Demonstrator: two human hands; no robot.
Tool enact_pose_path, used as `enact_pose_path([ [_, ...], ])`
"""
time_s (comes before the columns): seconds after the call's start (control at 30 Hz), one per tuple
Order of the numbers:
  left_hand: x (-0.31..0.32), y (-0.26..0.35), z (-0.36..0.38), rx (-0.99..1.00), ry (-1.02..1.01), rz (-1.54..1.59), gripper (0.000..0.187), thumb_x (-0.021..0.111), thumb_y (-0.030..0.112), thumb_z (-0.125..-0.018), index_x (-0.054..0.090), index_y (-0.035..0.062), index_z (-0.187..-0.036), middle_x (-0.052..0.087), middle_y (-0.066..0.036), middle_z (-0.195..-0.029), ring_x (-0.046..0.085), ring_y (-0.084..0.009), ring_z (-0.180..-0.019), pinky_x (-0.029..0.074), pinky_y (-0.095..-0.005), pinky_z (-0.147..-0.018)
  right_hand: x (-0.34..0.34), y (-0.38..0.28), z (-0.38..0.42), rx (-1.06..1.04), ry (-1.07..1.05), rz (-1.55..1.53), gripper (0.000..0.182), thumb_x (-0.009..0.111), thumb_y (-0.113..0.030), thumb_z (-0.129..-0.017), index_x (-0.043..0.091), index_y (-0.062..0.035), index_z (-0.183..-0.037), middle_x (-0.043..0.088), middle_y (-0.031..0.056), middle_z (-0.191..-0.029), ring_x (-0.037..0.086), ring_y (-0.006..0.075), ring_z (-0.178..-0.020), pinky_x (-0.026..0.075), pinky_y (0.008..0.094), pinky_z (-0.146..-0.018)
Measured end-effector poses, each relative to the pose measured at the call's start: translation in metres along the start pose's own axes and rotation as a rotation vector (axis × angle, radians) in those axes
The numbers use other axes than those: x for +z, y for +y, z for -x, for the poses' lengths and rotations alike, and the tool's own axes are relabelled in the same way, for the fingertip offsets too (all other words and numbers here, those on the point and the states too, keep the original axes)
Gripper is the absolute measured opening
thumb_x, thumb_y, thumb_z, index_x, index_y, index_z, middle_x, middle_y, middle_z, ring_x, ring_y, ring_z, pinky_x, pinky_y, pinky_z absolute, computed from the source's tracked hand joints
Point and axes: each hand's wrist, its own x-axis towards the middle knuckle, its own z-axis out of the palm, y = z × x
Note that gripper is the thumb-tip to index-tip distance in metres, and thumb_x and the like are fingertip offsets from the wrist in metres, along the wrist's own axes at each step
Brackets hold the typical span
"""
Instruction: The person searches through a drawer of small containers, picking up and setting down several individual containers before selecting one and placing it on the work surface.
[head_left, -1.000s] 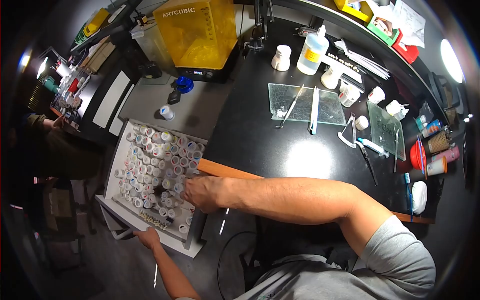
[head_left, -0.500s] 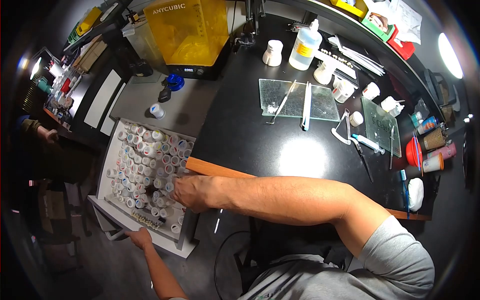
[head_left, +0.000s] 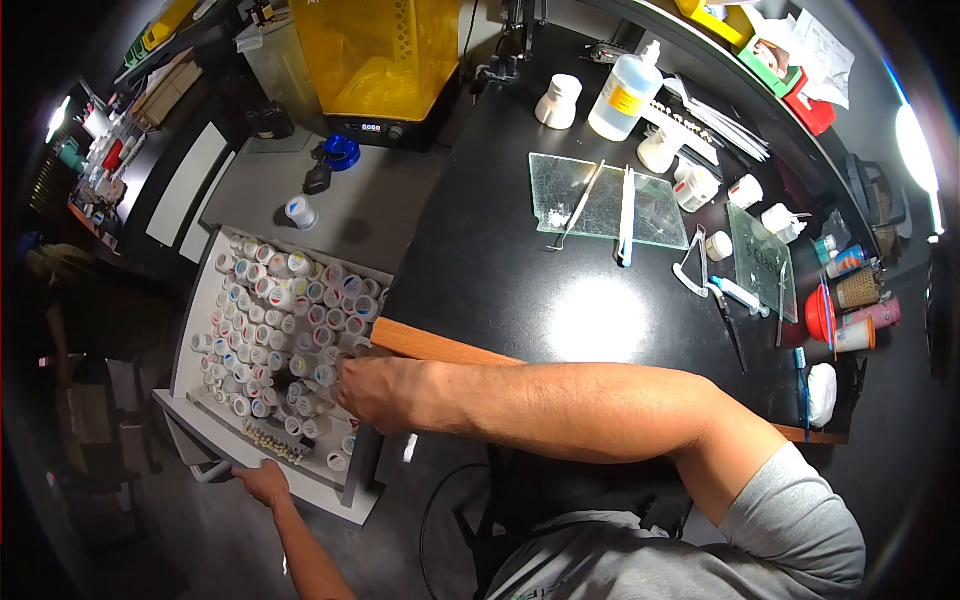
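An open drawer (head_left: 180,345) is full of small white bottles (head_left: 285,340) with coloured marks on their lids. My right hand (head_left: 372,393) reaches over its right side, fingers curled down among the bottles; the fingertips and whatever they hold are hidden. At the drawer's front, my left hand (head_left: 262,482) has its fingers closed at the end of the grey handle (head_left: 212,471). A strip of small tooth-like pieces (head_left: 275,443) lies inside the drawer near the front. One white bottle (head_left: 300,212) stands apart on the grey surface behind the drawer.
On the black desk (head_left: 470,250) are a glass plate (head_left: 560,185) with tools, a clear liquid bottle (head_left: 622,97), several jars and a red bowl (head_left: 820,312). A yellow-covered machine (head_left: 375,60) stands behind. Another person's arm (head_left: 57,335) shows at far left.
The view has shifted slightly, with the drawer now a little further left. My two hands keep nearly the same places at the drawer. The other person's hand has lowered.
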Motion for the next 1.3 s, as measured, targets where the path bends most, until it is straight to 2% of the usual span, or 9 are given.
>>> enact_pose_path([
  [0.1, -0.005, 0.004, 0.002, 0.005, -0.012, -0.004, 0.052, 0.06, 0.014, -0.085, 0.033, -0.0017, -0.127, 0.062, -0.035, -0.111, 0.062, -0.0509, -0.102, 0.051, -0.0557, -0.088, 0.005, 0.003, -0.004, 0.05, -0.114, -0.238, 0.026, 0.062, -0.011, -0.079, 0.067, 0.0025, -0.101, 0.067, 0.0145, -0.1, 0.066, 0.0277, -0.097, 0.055, 0.0357, -0.081],
  [0.2, -0.007, 0.006, 0.005, -0.002, -0.021, 0.008, 0.053, 0.06, 0.015, -0.084, 0.033, -0.002, -0.127, 0.062, -0.035, -0.111, 0.062, -0.0513, -0.102, 0.05, -0.0559, -0.089, 0.011, -0.003, 0.004, 0.137, -0.065, -0.324, 0.019, 0.067, -0.017, -0.08, 0.076, -0.0035, -0.09, 0.073, 0.0133, -0.098, 0.07, 0.0287, -0.096, 0.058, 0.0408, -0.077],
  [0.3, -0.006, 0.003, 0.003, 0.006, -0.02, 0.031, 0.056, 0.061, 0.016, -0.082, 0.034, -0.0026, -0.127, 0.062, -0.035, -0.111, 0.062, -0.0517, -0.103, 0.05, -0.0561, -0.089, -0.036, -0.002, 0.015, 0.13, -0.45, -0.365, 0.022, 0.067, -0.019, -0.079, 0.077, -0.0058, -0.095, 0.073, 0.0129, -0.1, 0.07, 0.0294, -0.097, 0.058, 0.0414, -0.079],
  [0.4, -0.001, -0.002, -0.001, 0.02, -0.016, 0.048, 0.057, 0.062, 0.017, -0.082, 0.034, -0.0028, -0.127, 0.062, -0.035, -0.111, 0.061, -0.0514, -0.103, 0.049, -0.0556, -0.09, -0.042, -0.006, 0.015, 0.153, -0.561, -0.337, 0.025, 0.068, -0.02, -0.078, 0.077, -0.008, -0.099, 0.073, 0.0115, -0.103, 0.07, 0.0309, -0.097, 0.057, 0.0442, -0.08],
  [0.9, 0.0, -0.001, -0.002, 0.036, 0.007, 0.089, 0.056, 0.066, 0.02, -0.083, 0.039, -0.002, -0.127, 0.063, -0.031, -0.115, 0.061, -0.0492, -0.107, 0.048, -0.0516, -0.094, -0.03, -0.003, 0.01, 0.156, -0.525, -0.311, 0.027, 0.07, -0.021, -0.078, 0.077, -0.0096, -0.101, 0.073, 0.0106, -0.105, 0.068, 0.0314, -0.103, 0.055, 0.0483, -0.084],
  [1.07, 0.001, -0.004, -0.004, 0.022, -0.009, 0.089, 0.054, 0.065, 0.021, -0.083, 0.04, -0.0015, -0.125, 0.063, -0.03, -0.115, 0.061, -0.0486, -0.106, 0.048, -0.0515, -0.093, -0.033, -0.004, 0.009, 0.192, -0.532, -0.313, 0.026, 0.07, -0.02, -0.078, 0.077, -0.0096, -0.101, 0.073, 0.0105, -0.105, 0.068, 0.0312, -0.103, 0.056, 0.0467, -0.084],
  [1.17, -0.006, 0.002, -0.002, -0.023, -0.074, 0.064, 0.061, 0.066, 0.024, -0.083, 0.038, -0.0015, -0.13, 0.058, -0.029, -0.124, 0.057, -0.0468, -0.115, 0.047, -0.0535, -0.094, -0.029, -0.004, 0.006, 0.202, -0.516, -0.288, 0.025, 0.07, -0.02, -0.077, 0.078, -0.0105, -0.099, 0.074, 0.0105, -0.103, 0.069, 0.031, -0.101, 0.056, 0.0441, -0.083],
  [1.27, -0.021, 0.035, 0.032, -0.028, 0.193, -0.28, 0.071, 0.07, 0.026, -0.081, 0.035, -0.0006, -0.137, 0.049, -0.026, -0.134, 0.05, -0.0437, -0.123, 0.044, -0.0551, -0.095, -0.011, -0.006, 0.002, 0.168, -0.446, -0.282, 0.024, 0.071, -0.02, -0.076, 0.078, -0.011, -0.097, 0.074, 0.0106, -0.101, 0.07, 0.0306, -0.097, 0.057, 0.0417, -0.08],
  [1.3, -0.023, 0.043, 0.041, 0.118, 0.292, -0.298, 0.073, 0.071, 0.026, -0.081, 0.035, 0.0006, -0.139, 0.047, -0.025, -0.137, 0.047, -0.0429, -0.124, 0.043, -0.0555, -0.095, -0.007, -0.003, 0.001, 0.157, -0.406, -0.275, 0.023, 0.071, -0.02, -0.076, 0.078, -0.011, -0.097, 0.075, 0.0106, -0.1, 0.071, 0.0304, -0.096, 0.057, 0.041, -0.08],
])
